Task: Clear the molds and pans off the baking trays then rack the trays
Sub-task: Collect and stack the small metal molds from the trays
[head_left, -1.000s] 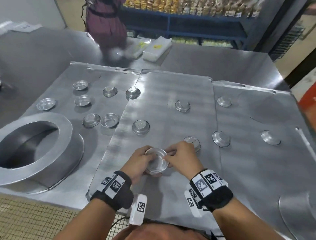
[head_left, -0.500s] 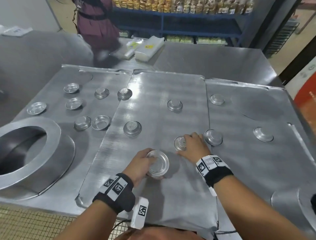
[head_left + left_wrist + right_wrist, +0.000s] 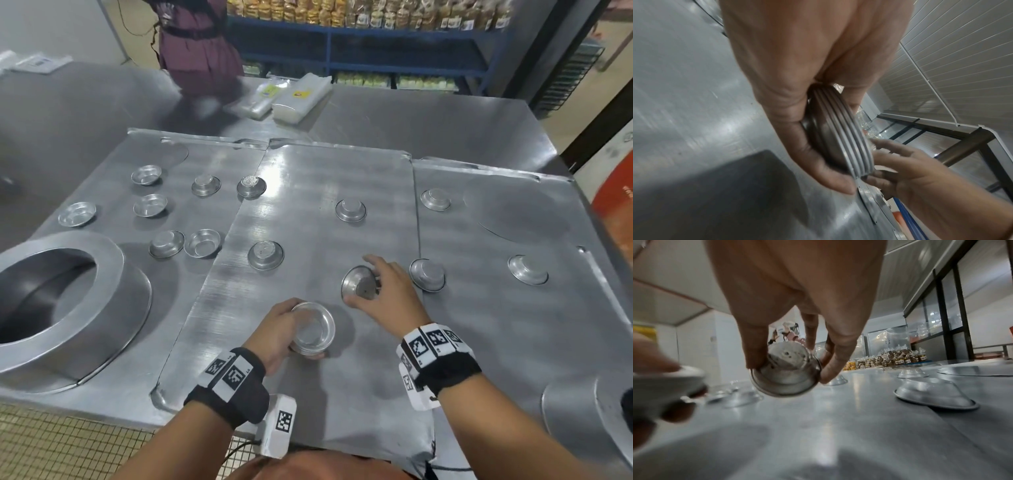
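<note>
My left hand (image 3: 279, 329) grips a stack of several nested small metal molds (image 3: 313, 331) just above the near part of the middle baking tray (image 3: 308, 185); the left wrist view shows the stacked rims (image 3: 846, 141) held between thumb and fingers. My right hand (image 3: 383, 291) pinches one small mold (image 3: 359, 284), tilted on edge with its hollow side facing left, a little beyond the stack. In the right wrist view that mold (image 3: 786, 374) hangs between thumb and fingers above the tray. Several more molds lie on three trays, such as one (image 3: 427, 274) right of my right hand.
A large round metal pan (image 3: 51, 308) sits on the left tray (image 3: 113, 161). The right tray (image 3: 513, 205) carries loose molds and a flat round disc (image 3: 568, 407) near its front corner. Plastic bag packs (image 3: 301, 97) lie on the table beyond. A person (image 3: 198, 44) stands at the far side.
My right hand left the stack, reached right to an upside-down mold on the middle tray, and has lifted and tilted it. The left hand keeps the stack in place.
</note>
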{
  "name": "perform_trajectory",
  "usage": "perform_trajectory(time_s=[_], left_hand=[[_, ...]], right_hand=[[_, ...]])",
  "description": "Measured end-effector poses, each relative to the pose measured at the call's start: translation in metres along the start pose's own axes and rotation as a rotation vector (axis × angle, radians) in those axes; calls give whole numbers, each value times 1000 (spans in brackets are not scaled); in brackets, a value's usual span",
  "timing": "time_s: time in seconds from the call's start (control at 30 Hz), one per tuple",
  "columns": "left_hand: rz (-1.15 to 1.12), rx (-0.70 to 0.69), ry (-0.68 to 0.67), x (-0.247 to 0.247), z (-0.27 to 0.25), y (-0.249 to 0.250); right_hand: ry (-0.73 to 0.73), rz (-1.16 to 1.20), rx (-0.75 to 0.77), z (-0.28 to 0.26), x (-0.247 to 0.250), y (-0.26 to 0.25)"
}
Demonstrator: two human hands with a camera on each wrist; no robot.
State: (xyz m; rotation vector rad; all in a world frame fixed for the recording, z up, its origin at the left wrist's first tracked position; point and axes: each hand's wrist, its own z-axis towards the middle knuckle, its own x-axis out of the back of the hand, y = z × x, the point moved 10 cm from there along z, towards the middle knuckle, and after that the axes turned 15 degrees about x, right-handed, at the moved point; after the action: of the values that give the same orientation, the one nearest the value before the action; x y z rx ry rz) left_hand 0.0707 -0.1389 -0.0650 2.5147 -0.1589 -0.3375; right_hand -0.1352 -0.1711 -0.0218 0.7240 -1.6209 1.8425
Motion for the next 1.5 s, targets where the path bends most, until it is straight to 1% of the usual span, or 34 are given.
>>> perform_trajectory(time_s=[0.13, 0.2, 0.27, 0.37, 0.53, 0.63, 0.77, 1.03, 1.1, 1.17, 1.23, 1.3, 1.37, 1.43, 1.47, 1.5], left_hand=[[-62, 23, -33, -5, -2, -2], [-72, 23, -64, -9, -2, -2], [-62, 24, -93, -13, -2, -2], [-49, 22, -124, -18, -2, -2], [-18, -5, -91, -18, 4, -3], [4, -33, -113, -22, 5, -2], [-7, -23, -173, -29, 5, -1], [18, -24, -129, -29, 11, 0], [18, -24, -119, -29, 12, 1], [15, -20, -116, -29, 13, 1], [9, -16, -113, -29, 15, 2], [8, -14, -112, -29, 16, 3], [8, -16, -113, -29, 15, 3], [5, -21, -109, -29, 14, 4], [4, -25, -106, -29, 14, 4], [1, -27, -102, -29, 14, 5]], right_hand=[[136, 158, 142, -16, 16, -36], [162, 216, 222, -23, 18, -51], [155, 254, 276, -30, 14, -60], [124, 304, 271, -38, 3, -59], [62, 362, 223, -48, -16, -50], [29, 378, 211, -51, -22, -47], [-75, 377, 191, -52, -31, -41], [-272, 370, 189, -49, -36, -28], [-320, 313, 195, -44, -31, -23], [-355, 166, 194, -36, -22, -14], [-342, -1, 143, -24, -7, 4], [-242, -163, 62, -10, 16, 27], [-86, -361, -23, 2, 43, 50], [34, -475, -102, 11, 64, 71], [49, -486, -150, 13, 70, 83], [33, -485, -207, 14, 71, 97]])
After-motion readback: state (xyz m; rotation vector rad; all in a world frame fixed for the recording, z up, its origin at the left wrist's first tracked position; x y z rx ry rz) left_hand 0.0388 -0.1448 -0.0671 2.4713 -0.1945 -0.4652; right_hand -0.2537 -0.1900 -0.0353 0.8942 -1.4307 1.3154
